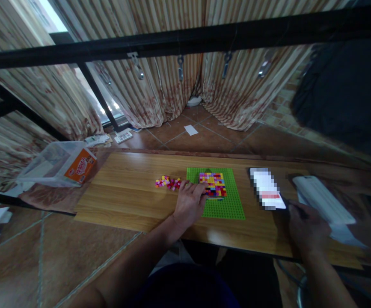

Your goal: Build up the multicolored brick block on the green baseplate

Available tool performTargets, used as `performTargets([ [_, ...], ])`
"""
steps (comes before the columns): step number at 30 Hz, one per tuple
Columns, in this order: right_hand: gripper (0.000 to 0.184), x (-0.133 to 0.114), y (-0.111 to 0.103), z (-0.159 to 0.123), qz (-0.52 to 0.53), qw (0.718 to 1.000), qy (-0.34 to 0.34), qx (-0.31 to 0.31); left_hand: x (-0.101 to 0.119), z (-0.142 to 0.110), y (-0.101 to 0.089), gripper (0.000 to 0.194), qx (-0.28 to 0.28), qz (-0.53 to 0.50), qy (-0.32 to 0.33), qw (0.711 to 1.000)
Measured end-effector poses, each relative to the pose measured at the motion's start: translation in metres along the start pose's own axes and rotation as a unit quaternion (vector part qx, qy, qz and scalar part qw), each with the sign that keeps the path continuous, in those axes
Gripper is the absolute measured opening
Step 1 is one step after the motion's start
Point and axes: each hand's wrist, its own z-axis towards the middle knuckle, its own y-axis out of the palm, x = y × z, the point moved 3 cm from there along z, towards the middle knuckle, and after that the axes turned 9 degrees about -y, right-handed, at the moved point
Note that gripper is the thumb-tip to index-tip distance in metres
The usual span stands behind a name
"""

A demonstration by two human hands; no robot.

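On the green baseplate (235, 205) sits a square block of small building bricks (215, 184) in pink, yellow, red and purple. My left hand (188, 201) reaches to its left side, fingers bent and drawn together; whatever is between the fingertips is hidden. Just left of those fingers lies a loose pile of small pink, red and yellow bricks (166, 182). My right hand (310, 226) is at the right, close to the lower corner of a phone (267, 188) with a lit, pixelated screen. Its fingers look curled but are dark and blurred.
A long white case (324, 199) rests on the wooden table (124, 188) at the right. Beyond the table's left end stands a clear plastic bin (53, 164) with an orange label. A black metal bar (185, 40) with hanging clips crosses above, before striped curtains (166, 94).
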Motion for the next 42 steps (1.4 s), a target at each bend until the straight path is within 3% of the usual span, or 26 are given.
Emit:
performTargets([
  [19, 0.043, -0.003, -0.002, 0.0, -0.013, 1.0, 0.009, -0.011, 0.0, -0.01, 0.011, 0.021, 0.054, -0.015, 0.049, 0.997],
  [32, 0.045, 0.004, 0.001, 0.001, -0.042, 0.998, 0.027, -0.045, -0.005, -0.011, 0.012, 0.017, 0.08, -0.019, 0.129, 0.988],
  [38, 0.047, 0.005, 0.001, 0.002, -0.055, 0.995, 0.053, -0.065, -0.004, -0.012, 0.014, 0.019, 0.057, -0.018, 0.114, 0.992],
  [42, 0.047, 0.004, 0.001, 0.001, -0.063, 0.994, 0.051, -0.071, -0.007, -0.019, 0.004, 0.024, 0.055, -0.041, 0.089, 0.994],
])
